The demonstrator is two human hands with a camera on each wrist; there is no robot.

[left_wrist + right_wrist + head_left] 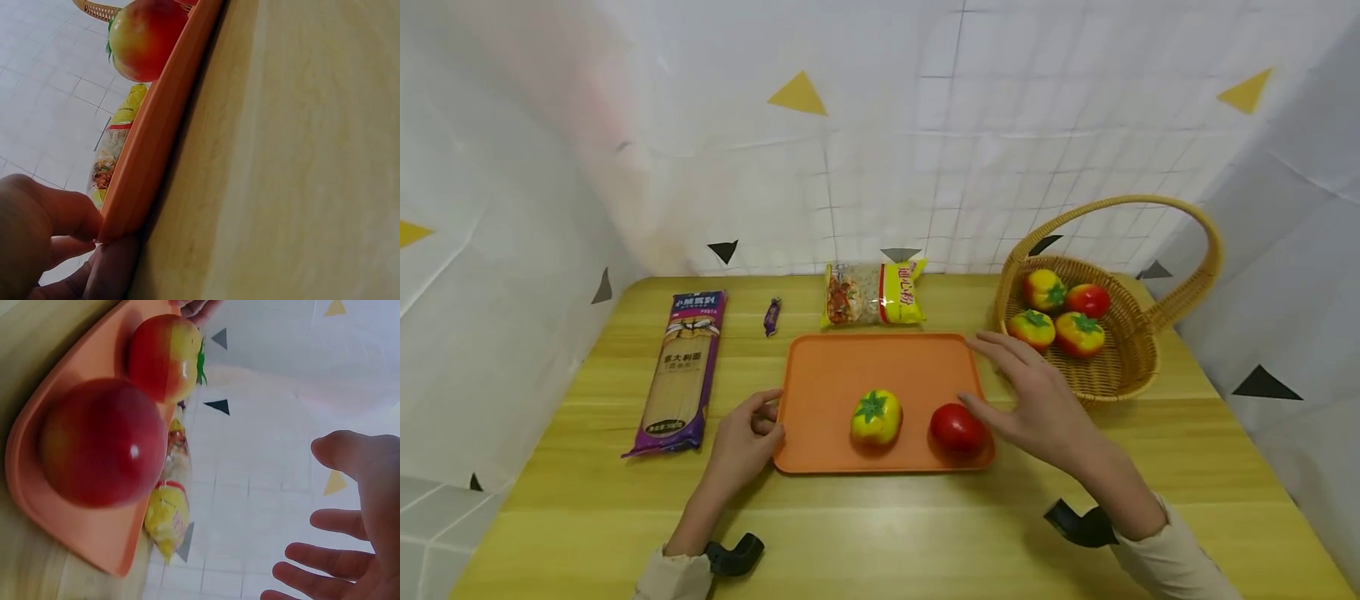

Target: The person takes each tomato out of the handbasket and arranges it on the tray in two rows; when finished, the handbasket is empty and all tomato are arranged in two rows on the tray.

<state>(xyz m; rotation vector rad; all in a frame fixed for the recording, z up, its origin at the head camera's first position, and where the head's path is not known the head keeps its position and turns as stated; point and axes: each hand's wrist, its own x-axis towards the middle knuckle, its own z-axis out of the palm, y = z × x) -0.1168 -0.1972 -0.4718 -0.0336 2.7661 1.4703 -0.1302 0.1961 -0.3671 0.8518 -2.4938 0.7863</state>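
On the orange tray lie two glossy toy fruits. One is a yellow fruit with a green leafy cap, near the middle. The other is a red fruit in the near right corner. My left hand pinches the tray's left rim between thumb and fingers, as the left wrist view also shows. Over the tray's right edge hovers my right hand, fingers spread and holding nothing. Its thumb is beside the red fruit in the head view; the right wrist view shows them apart.
A wicker basket with a tall handle holds several similar fruits at the right. Behind the tray lies a yellow pasta bag. A purple-wrapped candy and a long spaghetti pack lie to the left. White sheeting hangs behind the table.
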